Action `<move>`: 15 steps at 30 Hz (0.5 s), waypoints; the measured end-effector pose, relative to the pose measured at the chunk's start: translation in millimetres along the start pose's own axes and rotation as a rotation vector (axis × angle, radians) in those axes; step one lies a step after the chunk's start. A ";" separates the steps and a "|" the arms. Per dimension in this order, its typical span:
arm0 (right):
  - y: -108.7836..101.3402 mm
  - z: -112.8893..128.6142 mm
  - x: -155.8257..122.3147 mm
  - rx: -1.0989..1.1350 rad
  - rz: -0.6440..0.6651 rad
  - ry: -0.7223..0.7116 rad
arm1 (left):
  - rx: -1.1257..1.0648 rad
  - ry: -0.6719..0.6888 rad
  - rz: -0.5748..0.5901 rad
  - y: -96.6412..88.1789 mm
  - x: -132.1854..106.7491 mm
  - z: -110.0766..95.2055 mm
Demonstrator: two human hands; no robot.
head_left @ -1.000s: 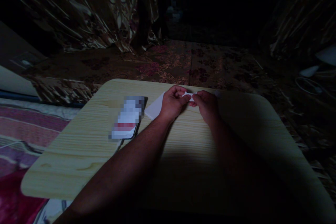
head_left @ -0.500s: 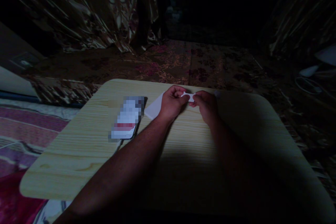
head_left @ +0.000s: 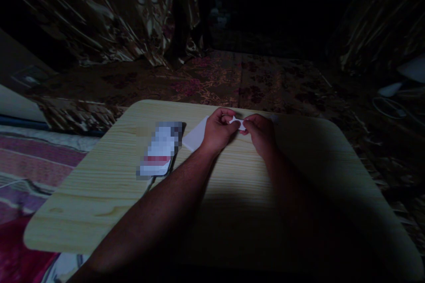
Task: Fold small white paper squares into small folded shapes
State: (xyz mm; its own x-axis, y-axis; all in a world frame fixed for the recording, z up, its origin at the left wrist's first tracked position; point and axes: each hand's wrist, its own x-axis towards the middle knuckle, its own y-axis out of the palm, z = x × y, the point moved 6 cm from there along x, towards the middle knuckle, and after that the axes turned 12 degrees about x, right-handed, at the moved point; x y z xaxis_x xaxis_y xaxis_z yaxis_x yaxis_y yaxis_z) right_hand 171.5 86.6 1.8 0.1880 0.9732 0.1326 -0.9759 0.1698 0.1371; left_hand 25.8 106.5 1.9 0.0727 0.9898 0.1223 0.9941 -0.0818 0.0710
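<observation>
Both my hands meet above the far part of the wooden table, pinching a small white piece (head_left: 237, 123) that looks like paper. My left hand (head_left: 219, 130) grips its left side between thumb and fingers. At its right side, the thumb and fingers of my right hand (head_left: 261, 132) are closed on it. The piece has pointed corners; my fingers hide part of its outline. Beside my left hand lies a flat white block (head_left: 195, 135), perhaps a pad or stack of paper, partly covered by that hand.
A phone (head_left: 161, 148) with a blurred-out screen lies left of my forearm, a white cable (head_left: 148, 184) at its near end. The pale wooden table (head_left: 83, 194) has rounded corners. Patterned curtains (head_left: 133, 13) hang behind. Striped bedding (head_left: 29, 163) is at the left. The room is dim.
The white piece has shifted slightly between my fingers, and less of it shows near my right thumb. My hands stay in nearly the same place.
</observation>
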 end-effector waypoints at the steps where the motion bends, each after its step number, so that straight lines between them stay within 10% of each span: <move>1: 0.0 0.1 0.0 -0.008 -0.001 0.000 | 0.007 0.004 -0.002 -0.2 0.0 -0.2; 15: -0.1 -1.7 1.5 -0.014 0.010 0.010 | 0.008 0.007 0.038 0.7 2.3 4.1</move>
State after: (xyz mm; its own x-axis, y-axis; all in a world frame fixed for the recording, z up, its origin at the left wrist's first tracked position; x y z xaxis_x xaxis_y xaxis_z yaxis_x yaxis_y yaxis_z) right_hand 171.7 88.3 0.3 0.1773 0.9763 0.1237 -0.9791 0.1623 0.1225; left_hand 27.0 109.2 -1.8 0.1102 0.9851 0.1317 0.9912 -0.1187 0.0586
